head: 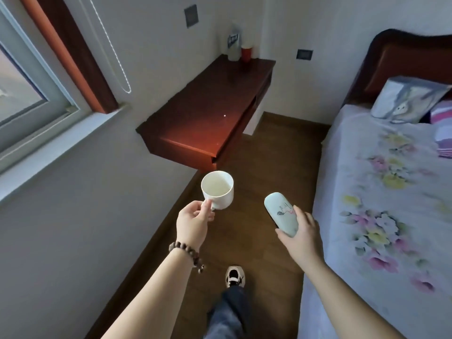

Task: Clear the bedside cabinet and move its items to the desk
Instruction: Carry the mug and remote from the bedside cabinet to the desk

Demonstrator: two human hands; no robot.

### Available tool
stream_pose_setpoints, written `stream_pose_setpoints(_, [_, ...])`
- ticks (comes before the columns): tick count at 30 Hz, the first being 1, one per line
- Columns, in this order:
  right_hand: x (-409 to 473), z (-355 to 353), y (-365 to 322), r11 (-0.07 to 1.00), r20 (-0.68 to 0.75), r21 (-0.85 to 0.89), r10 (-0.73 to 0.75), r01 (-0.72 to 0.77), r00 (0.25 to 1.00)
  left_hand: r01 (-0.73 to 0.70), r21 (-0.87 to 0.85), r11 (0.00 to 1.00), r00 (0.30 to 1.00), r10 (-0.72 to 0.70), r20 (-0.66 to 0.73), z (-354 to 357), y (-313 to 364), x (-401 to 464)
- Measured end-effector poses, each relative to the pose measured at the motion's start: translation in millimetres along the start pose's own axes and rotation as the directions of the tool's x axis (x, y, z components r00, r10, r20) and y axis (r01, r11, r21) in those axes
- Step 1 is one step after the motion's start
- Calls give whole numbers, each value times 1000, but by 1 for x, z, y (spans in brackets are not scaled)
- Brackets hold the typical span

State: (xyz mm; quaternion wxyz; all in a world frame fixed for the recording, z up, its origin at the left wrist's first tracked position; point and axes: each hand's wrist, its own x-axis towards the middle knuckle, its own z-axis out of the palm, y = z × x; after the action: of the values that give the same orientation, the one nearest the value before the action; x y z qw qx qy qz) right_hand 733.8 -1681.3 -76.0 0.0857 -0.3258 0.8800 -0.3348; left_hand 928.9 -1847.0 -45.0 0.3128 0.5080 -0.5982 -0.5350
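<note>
My left hand [194, 222] grips the handle of a white mug [218, 189], held upright over the floor just short of the desk's near corner. My right hand [302, 232] holds a pale blue oval case [281, 214] with a small drawing on its lid, raised beside the bed. The dark red wooden desk [208, 111] runs along the left wall ahead of me. At its far end stand a clear plastic bottle [233, 44] and a red cup [246, 53]. The bedside cabinet is not in view.
A bed [391, 196] with a floral sheet fills the right side, with pillows [406, 100] and a dark headboard [403, 57]. A window [27, 94] and its sill are on the left wall. A narrow strip of wooden floor [264, 167] lies between wall and bed; my foot [234, 276] is on it.
</note>
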Motion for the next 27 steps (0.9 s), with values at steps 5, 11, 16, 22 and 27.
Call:
stream_pose_setpoints(5, [141, 8, -9, 1000, -54, -16, 23, -24, 998, -27, 13, 1000, 998, 26, 53, 57, 46, 127])
stream_pose_setpoints(11, [281, -5, -17, 997, -117, 17, 76, -75, 990, 1, 14, 1000, 1000, -2, 25, 124, 107, 249])
stream_pose_setpoints(16, [386, -5, -5, 998, -132, 17, 60, -58, 989, 9, 36, 999, 1000, -9, -5, 176, 141, 326])
stream_pose_setpoints(22, [542, 2, 18, 997, -70, -16, -72, 71, 995, 49, 3, 999, 995, -49, -87, 260, 170, 418])
stream_pose_setpoints(27, [689, -19, 35, 984, 28, -10, -179, 179, 983, 73, -29, 997, 972, -78, -223, 338, 207, 492])
